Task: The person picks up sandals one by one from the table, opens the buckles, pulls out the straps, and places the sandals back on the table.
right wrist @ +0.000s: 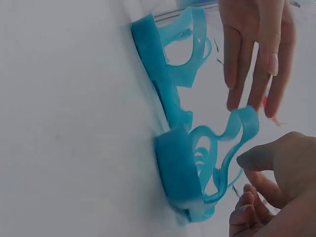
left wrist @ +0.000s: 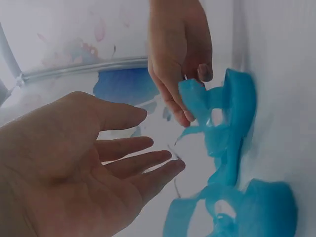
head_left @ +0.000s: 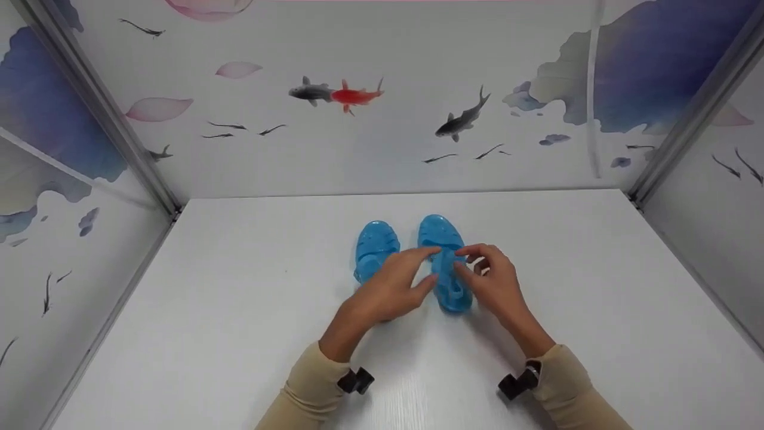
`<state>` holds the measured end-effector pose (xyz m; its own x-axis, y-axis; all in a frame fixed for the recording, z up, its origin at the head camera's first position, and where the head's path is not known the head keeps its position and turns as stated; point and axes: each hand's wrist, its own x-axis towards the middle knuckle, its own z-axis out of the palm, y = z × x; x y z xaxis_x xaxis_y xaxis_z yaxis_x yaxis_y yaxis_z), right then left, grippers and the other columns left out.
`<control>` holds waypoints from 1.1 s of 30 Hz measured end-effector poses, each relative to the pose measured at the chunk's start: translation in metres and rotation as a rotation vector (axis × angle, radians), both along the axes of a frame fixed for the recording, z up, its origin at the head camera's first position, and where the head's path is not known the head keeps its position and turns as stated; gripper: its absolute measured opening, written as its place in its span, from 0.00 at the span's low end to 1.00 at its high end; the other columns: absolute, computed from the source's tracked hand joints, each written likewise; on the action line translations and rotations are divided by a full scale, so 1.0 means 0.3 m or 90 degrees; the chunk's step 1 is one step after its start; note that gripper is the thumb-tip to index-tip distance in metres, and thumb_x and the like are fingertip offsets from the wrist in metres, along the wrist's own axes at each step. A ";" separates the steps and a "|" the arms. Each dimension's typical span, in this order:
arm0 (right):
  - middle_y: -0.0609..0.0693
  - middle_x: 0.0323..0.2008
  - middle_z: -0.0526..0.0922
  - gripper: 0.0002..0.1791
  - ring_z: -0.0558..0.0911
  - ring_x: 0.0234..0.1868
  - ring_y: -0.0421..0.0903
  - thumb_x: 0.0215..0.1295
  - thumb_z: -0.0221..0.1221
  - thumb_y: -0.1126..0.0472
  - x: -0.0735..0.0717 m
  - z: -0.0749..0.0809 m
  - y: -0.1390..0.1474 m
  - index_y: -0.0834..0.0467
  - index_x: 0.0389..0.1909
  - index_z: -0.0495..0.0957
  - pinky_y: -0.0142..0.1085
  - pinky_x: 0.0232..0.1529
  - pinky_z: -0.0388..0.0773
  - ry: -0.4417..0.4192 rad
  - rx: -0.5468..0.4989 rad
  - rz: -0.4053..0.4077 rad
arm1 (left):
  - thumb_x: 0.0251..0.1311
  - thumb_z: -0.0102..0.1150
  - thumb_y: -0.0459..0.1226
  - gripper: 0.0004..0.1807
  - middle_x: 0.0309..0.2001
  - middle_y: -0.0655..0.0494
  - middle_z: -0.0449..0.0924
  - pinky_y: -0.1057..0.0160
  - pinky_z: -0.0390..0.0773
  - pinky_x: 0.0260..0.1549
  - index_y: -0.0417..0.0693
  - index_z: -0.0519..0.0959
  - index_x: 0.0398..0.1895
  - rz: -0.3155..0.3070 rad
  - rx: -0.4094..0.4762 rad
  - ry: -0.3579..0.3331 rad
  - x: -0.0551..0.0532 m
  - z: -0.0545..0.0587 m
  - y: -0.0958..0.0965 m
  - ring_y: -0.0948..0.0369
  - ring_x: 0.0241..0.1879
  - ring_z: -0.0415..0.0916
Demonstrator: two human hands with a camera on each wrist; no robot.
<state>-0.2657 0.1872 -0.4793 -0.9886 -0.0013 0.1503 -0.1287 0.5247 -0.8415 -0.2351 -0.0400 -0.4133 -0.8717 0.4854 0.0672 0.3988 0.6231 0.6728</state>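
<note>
A right-hand blue sandal (head_left: 455, 297) of glossy, see-through plastic lies flat on the white table, toe pointing away, its straps standing up. My right hand (head_left: 494, 278) is at its straps (right wrist: 236, 129) with bent fingers, pinching a thin strap between thumb and index finger. On the other side of those straps, my left hand (head_left: 391, 286) is held with fingers spread and nearly straight, nothing between them; its thumb points at the sandal. The matching left-hand sandal (head_left: 376, 237) sits beside it, its heel end hidden beneath my left hand in the head view.
The white table (head_left: 239, 310) reaches back to a wall panel (head_left: 394, 143) printed with fish and petals. Similar panels with metal posts (head_left: 113, 107) stand at both sides. Each sleeve cuff carries a small black camera (head_left: 356, 380).
</note>
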 end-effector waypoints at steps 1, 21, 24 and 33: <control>0.53 0.49 0.84 0.13 0.79 0.46 0.49 0.75 0.68 0.55 0.001 0.009 -0.017 0.52 0.57 0.85 0.28 0.42 0.79 0.026 -0.002 0.004 | 0.83 0.56 0.43 0.30 0.81 0.53 0.70 0.48 0.74 0.76 0.50 0.67 0.83 0.006 0.012 0.021 -0.003 0.012 -0.020 0.52 0.80 0.68; 0.45 0.41 0.86 0.08 0.82 0.37 0.40 0.75 0.69 0.57 -0.001 0.074 -0.369 0.50 0.51 0.89 0.32 0.36 0.82 0.213 -0.021 0.223 | 0.70 0.63 0.22 0.23 0.53 0.44 0.90 0.49 0.87 0.62 0.41 0.80 0.67 0.169 0.066 0.072 -0.074 -0.087 -0.340 0.50 0.55 0.88; 0.48 0.46 0.88 0.10 0.82 0.38 0.40 0.74 0.70 0.57 -0.007 0.069 -0.390 0.51 0.53 0.89 0.33 0.36 0.83 0.215 -0.002 0.250 | 0.71 0.67 0.28 0.22 0.50 0.46 0.91 0.50 0.88 0.59 0.41 0.80 0.67 0.152 0.084 0.052 -0.077 -0.106 -0.359 0.52 0.51 0.90; 0.48 0.50 0.88 0.12 0.83 0.40 0.40 0.74 0.70 0.59 -0.031 0.010 -0.402 0.53 0.55 0.90 0.39 0.42 0.89 0.188 0.048 0.288 | 0.77 0.62 0.33 0.20 0.56 0.44 0.89 0.50 0.89 0.57 0.42 0.78 0.69 0.085 0.114 0.037 -0.091 -0.160 -0.363 0.50 0.54 0.91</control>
<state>-0.2751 0.0667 -0.4763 -0.8026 -0.4388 0.4042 -0.5806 0.4189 -0.6981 -0.2625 -0.1489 -0.4612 -0.9194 0.3425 0.1933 0.3622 0.5458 0.7556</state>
